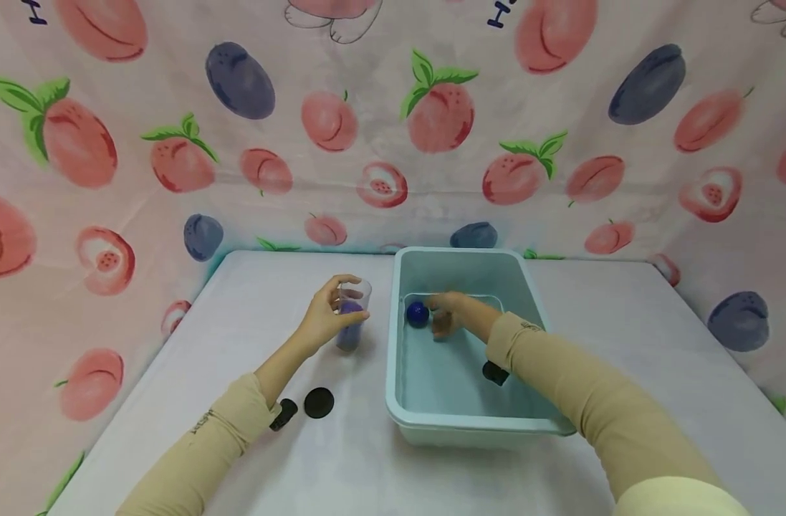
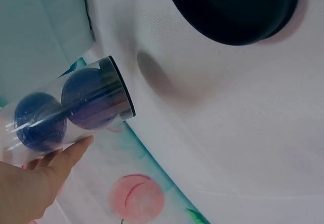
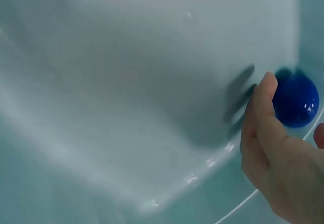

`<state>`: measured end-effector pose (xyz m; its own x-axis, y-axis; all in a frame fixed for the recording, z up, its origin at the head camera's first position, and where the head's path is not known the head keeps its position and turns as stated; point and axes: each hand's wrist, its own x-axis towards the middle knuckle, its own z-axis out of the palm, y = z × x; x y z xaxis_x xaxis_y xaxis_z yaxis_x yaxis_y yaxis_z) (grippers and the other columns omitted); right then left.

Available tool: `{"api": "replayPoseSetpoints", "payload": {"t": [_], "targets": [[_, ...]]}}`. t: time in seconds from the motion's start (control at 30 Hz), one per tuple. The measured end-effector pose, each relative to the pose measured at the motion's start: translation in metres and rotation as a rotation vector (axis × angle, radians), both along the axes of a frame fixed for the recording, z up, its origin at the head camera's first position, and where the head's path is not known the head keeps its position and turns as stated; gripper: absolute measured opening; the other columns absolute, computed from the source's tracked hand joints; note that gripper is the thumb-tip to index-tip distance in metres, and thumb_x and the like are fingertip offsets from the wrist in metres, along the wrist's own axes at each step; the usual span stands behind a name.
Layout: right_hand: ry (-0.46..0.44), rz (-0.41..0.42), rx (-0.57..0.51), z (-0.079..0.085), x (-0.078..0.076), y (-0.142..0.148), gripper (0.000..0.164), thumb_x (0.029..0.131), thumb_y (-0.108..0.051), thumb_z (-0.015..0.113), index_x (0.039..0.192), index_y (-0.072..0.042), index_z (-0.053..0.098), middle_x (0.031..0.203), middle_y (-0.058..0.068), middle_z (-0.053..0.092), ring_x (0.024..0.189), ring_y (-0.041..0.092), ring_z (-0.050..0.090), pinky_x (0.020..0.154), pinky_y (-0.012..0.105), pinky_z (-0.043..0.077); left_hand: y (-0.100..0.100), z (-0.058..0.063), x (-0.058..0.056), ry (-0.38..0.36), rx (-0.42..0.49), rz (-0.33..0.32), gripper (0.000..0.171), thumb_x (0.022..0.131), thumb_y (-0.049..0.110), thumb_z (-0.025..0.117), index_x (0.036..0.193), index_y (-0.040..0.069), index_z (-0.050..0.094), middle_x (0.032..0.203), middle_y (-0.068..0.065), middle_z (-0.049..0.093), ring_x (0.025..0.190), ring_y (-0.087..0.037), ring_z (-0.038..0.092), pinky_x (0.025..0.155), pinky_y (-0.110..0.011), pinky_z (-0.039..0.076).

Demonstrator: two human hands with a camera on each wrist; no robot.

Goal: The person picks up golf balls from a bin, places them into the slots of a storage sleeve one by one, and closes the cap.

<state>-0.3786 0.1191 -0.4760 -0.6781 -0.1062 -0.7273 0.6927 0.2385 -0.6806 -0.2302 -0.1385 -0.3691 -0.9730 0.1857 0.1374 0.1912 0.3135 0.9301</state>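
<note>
My left hand (image 1: 322, 320) grips a clear plastic tube (image 1: 363, 290) above the white table, left of the bin. Two blue balls (image 2: 40, 122) sit one behind the other inside the tube, whose base has a black edge. My right hand (image 1: 456, 309) reaches down into the light blue bin (image 1: 470, 423). A shiny dark blue ball (image 3: 296, 100) lies there on the bin floor, by the left wall. The right fingers (image 3: 266, 107) extend along one side of this ball, and the thumb shows only partly at the right wrist view's edge.
A round black lid (image 1: 318, 403) lies on the white table (image 1: 341, 466), left of the bin and nearer to me. The bin's raised walls surround my right hand. A fruit-print cloth (image 1: 380, 122) hangs behind the table and along its sides.
</note>
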Motion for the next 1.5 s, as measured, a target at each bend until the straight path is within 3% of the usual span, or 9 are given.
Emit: {"api": "replayPoseSetpoints", "payload": {"t": [0.07,0.17,0.27,0.4,0.57,0.73,0.97,1.07,1.5], "targets": [[-0.006,0.017,-0.010,0.006,0.008,-0.003,0.052,0.086,-0.021,0.065,0.128,0.003,0.047,0.123,0.030,0.048,0.105,0.044,0.055,0.082,0.049,0.055,0.000,-0.002,0.000,0.010,0.004,-0.019,0.054,0.079,0.004,0.073,0.127,0.006,0.048,0.120,-0.024,0.060,0.114,-0.037,0.056,0.103,-0.053,0.039],[0.009,0.005,0.003,0.042,0.038,-0.017,0.050,0.091,-0.020,0.059,0.131,0.004,0.042,0.126,0.029,0.044,0.110,0.042,0.053,0.089,0.045,0.053,-0.002,-0.003,0.000,0.019,0.006,-0.009,0.053,0.079,0.003,0.074,0.126,0.007,0.049,0.118,-0.023,0.061,0.115,-0.037,0.055,0.106,-0.053,0.035],[0.014,-0.053,0.020,0.052,0.048,-0.028,0.050,0.092,-0.018,0.056,0.134,0.000,0.037,0.128,0.027,0.042,0.109,0.040,0.054,0.090,0.044,0.053,-0.004,-0.002,0.000,0.013,0.012,0.008,0.053,0.078,0.003,0.074,0.125,0.007,0.049,0.118,-0.023,0.061,0.114,-0.038,0.055,0.106,-0.054,0.035],[-0.001,-0.058,-0.004,0.008,0.016,-0.023,0.058,0.085,-0.021,0.068,0.130,0.000,0.038,0.119,0.027,0.045,0.097,0.040,0.057,0.078,0.045,0.057,-0.007,-0.003,0.002,-0.010,0.014,0.007,0.053,0.079,0.003,0.074,0.126,0.007,0.049,0.119,-0.024,0.061,0.114,-0.039,0.055,0.102,-0.052,0.040],[-0.016,-0.019,-0.045,-0.014,0.007,-0.023,0.069,0.081,-0.020,0.073,0.132,0.004,0.034,0.123,0.030,0.042,0.105,0.042,0.054,0.079,0.039,0.057,-0.007,-0.005,0.004,-0.018,0.015,0.002,0.053,0.079,0.002,0.073,0.126,0.006,0.049,0.119,-0.025,0.061,0.111,-0.040,0.057,0.096,-0.050,0.045],[-0.045,0.031,-0.054,0.005,0.023,-0.026,0.082,0.078,-0.017,0.077,0.138,0.002,0.025,0.129,0.030,0.039,0.108,0.041,0.052,0.078,0.035,0.058,-0.005,-0.005,0.006,-0.020,0.014,0.001,0.054,0.078,0.003,0.074,0.126,0.006,0.049,0.119,-0.024,0.061,0.111,-0.038,0.057,0.097,-0.052,0.044],[0.022,0.072,-0.009,0.087,0.075,-0.038,0.062,0.090,-0.013,0.061,0.140,0.003,0.028,0.138,0.025,0.034,0.116,0.031,0.050,0.075,0.023,0.057,-0.004,0.001,0.002,0.003,0.007,0.001,0.054,0.077,0.004,0.075,0.125,0.006,0.050,0.117,-0.024,0.062,0.108,-0.036,0.059,0.096,-0.048,0.045],[0.048,0.038,-0.056,0.106,0.086,-0.036,0.059,0.091,-0.010,0.057,0.140,0.005,0.027,0.140,0.027,0.030,0.121,0.034,0.046,0.069,0.022,0.057,-0.001,0.003,0.001,-0.002,0.014,0.020,0.055,0.077,0.005,0.076,0.125,0.008,0.050,0.118,-0.022,0.062,0.105,-0.035,0.060,0.093,-0.045,0.047],[0.042,0.065,-0.078,0.118,0.094,-0.031,0.062,0.092,-0.011,0.052,0.146,0.002,0.022,0.144,0.027,0.030,0.127,0.038,0.045,0.076,0.026,0.057,0.008,0.000,-0.001,-0.042,0.033,0.068,0.055,0.077,0.003,0.076,0.126,0.010,0.051,0.119,-0.023,0.062,0.107,-0.034,0.059,0.097,-0.048,0.046]]}}
